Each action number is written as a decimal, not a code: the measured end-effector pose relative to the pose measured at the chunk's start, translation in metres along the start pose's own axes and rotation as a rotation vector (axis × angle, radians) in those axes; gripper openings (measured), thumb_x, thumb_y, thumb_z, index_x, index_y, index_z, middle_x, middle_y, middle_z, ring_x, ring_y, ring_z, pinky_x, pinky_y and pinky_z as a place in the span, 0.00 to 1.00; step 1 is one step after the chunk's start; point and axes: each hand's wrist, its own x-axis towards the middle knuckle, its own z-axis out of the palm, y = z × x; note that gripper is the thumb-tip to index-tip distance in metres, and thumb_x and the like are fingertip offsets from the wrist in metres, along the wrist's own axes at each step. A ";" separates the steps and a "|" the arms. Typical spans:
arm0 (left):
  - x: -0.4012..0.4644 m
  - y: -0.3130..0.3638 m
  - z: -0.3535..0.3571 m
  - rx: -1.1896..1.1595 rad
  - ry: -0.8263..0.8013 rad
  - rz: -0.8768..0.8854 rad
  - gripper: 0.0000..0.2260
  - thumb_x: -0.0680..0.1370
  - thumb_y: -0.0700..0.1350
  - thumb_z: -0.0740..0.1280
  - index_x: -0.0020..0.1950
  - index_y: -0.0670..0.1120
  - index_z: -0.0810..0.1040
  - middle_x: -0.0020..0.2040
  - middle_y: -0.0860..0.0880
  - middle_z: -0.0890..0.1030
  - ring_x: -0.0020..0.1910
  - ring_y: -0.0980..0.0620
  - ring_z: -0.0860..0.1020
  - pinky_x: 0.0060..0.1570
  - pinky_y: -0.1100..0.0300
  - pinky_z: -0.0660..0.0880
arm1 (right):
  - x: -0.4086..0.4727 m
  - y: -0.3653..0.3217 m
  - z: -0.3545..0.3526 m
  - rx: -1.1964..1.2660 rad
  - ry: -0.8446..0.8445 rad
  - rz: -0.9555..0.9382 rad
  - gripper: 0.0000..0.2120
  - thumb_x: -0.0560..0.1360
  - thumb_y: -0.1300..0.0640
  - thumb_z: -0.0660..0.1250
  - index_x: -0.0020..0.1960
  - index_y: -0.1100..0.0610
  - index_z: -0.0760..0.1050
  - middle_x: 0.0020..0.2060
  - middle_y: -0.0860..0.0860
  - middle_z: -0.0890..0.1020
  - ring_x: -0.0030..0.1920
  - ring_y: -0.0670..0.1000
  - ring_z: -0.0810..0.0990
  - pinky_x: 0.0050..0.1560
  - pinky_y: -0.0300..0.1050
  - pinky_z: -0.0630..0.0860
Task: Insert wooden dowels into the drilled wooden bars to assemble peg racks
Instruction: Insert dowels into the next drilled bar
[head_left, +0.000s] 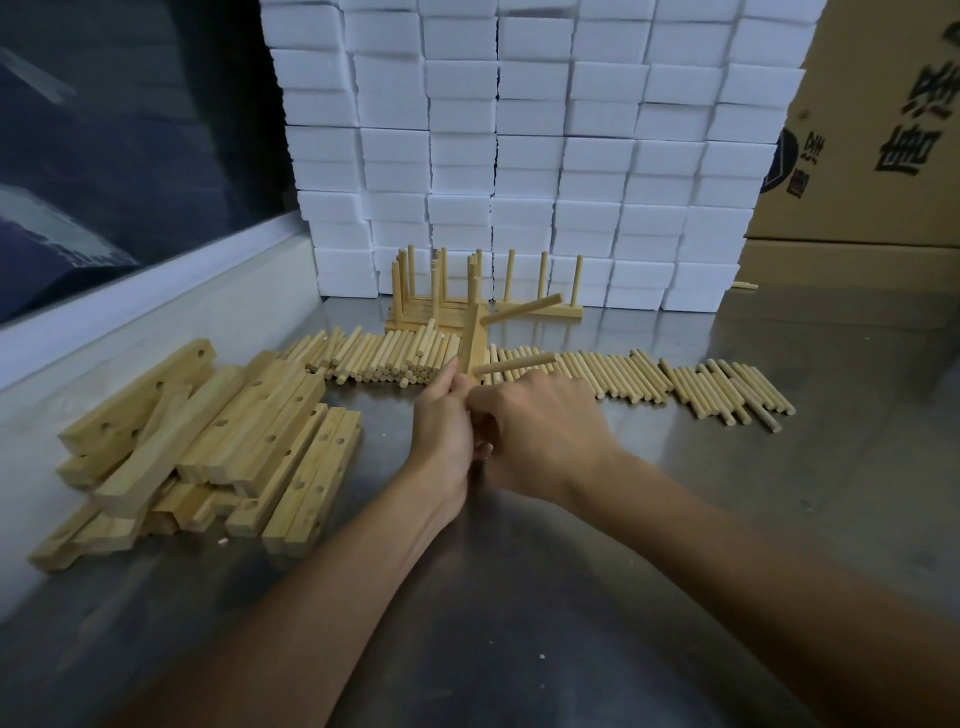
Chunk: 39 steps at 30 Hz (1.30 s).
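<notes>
Above the desk (623, 519), the left hand (441, 415) gripped an upright bar (474, 338) carrying two dowels (519, 310), steadying it, probably for another peg; the right hand's (540, 431) fingers curled beside it, their hold hidden.

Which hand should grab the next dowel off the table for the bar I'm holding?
Probably the right hand: the left hand steadies the upright bar, and the loose dowels lie mostly on the right hand's side, with nothing between.
</notes>
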 end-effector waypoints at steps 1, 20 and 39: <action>-0.001 0.001 0.000 0.007 0.001 0.002 0.21 0.84 0.40 0.57 0.77 0.50 0.66 0.44 0.56 0.83 0.41 0.55 0.79 0.37 0.62 0.75 | 0.000 -0.001 0.001 0.016 0.000 0.018 0.06 0.70 0.53 0.67 0.46 0.50 0.78 0.30 0.46 0.71 0.31 0.54 0.68 0.29 0.40 0.54; 0.001 0.003 0.001 -0.095 -0.005 -0.051 0.21 0.85 0.39 0.55 0.78 0.47 0.65 0.67 0.43 0.78 0.61 0.45 0.79 0.59 0.50 0.77 | 0.023 -0.003 0.001 0.295 -0.131 0.363 0.03 0.68 0.55 0.67 0.39 0.54 0.79 0.31 0.49 0.79 0.34 0.51 0.79 0.39 0.46 0.81; 0.009 -0.006 -0.001 -0.057 -0.041 0.002 0.19 0.85 0.43 0.56 0.77 0.52 0.67 0.49 0.51 0.82 0.48 0.47 0.79 0.52 0.50 0.72 | 0.019 0.004 0.009 0.467 -0.131 0.473 0.02 0.65 0.56 0.70 0.35 0.54 0.80 0.31 0.49 0.82 0.33 0.49 0.80 0.33 0.41 0.76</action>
